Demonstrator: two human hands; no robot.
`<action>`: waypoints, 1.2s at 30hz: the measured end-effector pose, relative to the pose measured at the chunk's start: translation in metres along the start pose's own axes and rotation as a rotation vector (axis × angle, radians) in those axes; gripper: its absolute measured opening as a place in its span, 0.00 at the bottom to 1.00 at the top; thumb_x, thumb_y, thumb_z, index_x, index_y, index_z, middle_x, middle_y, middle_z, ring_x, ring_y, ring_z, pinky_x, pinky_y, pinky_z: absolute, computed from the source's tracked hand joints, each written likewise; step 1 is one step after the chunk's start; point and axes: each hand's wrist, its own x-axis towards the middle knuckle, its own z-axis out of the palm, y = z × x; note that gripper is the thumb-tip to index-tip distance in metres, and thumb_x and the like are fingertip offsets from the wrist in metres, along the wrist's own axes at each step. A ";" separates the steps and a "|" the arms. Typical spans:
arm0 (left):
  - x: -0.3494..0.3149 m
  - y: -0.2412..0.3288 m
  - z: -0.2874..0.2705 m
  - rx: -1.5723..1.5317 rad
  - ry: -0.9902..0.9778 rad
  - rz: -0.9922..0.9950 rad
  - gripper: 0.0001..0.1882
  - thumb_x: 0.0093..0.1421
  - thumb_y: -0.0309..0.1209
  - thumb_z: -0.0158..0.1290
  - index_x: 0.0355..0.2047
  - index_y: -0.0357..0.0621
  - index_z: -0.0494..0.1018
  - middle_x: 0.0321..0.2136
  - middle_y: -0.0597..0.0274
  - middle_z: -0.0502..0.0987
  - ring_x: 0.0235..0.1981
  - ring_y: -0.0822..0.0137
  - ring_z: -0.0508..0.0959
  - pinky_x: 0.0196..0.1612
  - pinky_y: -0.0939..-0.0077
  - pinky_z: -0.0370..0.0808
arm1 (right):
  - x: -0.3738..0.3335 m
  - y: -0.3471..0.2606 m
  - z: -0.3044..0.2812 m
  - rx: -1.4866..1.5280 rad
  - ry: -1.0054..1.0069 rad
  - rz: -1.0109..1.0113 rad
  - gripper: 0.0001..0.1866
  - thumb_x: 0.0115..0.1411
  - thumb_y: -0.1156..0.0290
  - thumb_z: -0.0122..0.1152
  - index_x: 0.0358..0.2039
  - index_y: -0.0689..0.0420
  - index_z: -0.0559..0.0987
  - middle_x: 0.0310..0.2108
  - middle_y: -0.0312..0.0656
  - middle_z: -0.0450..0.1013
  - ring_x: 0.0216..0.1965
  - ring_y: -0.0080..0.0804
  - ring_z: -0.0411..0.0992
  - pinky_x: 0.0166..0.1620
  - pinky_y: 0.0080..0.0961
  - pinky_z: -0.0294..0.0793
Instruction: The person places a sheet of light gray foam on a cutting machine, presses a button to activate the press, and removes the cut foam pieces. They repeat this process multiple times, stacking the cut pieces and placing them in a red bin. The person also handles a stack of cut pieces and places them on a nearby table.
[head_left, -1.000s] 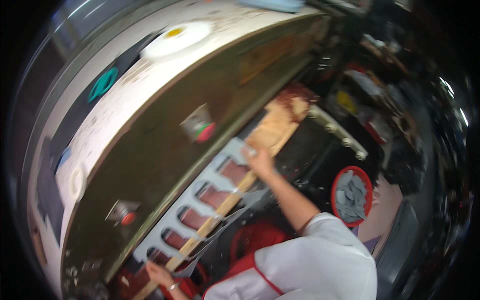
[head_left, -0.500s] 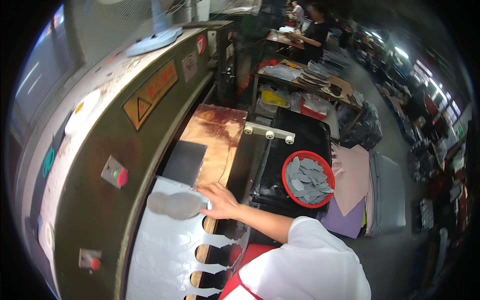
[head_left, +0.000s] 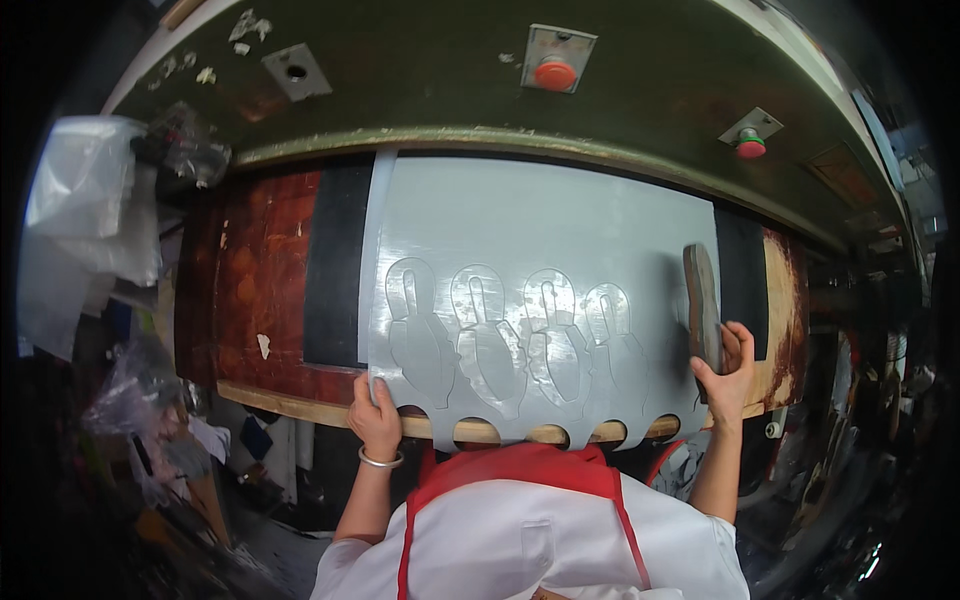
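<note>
A wide grey sheet (head_left: 560, 200) lies across the work table, with several sole-shaped outlines (head_left: 485, 345) cut into it and a row of rounded notches along its near edge. My left hand (head_left: 375, 420), a bracelet on its wrist, pinches the sheet's near left corner. At the right part of the sheet, my right hand (head_left: 728, 375) grips the near end of a sole-shaped cutting die (head_left: 703, 300), thumb on one side and fingers on the other. The die is tilted up on its edge; whether it touches the sheet I cannot tell.
A green machine beam (head_left: 420, 100) spans the far side, carrying a red button (head_left: 555, 73) and another red button (head_left: 750, 145). Reddish-brown board (head_left: 250, 270) shows at left beside a black strip (head_left: 337, 260). Clear plastic bags (head_left: 85, 210) hang at far left.
The view has swung from the right side to face the machine. My left hand has come into view at the sheet. The die, lying flat before, is now tilted on edge in my right hand.
</note>
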 end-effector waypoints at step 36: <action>0.104 0.011 0.055 0.032 -0.030 0.109 0.10 0.63 0.30 0.45 0.26 0.39 0.68 0.17 0.48 0.70 0.20 0.45 0.70 0.25 0.56 0.64 | 0.277 -0.060 0.095 -0.512 0.767 -0.543 0.46 0.64 0.47 0.44 0.62 0.77 0.41 0.63 0.71 0.44 0.65 0.62 0.42 0.66 0.46 0.41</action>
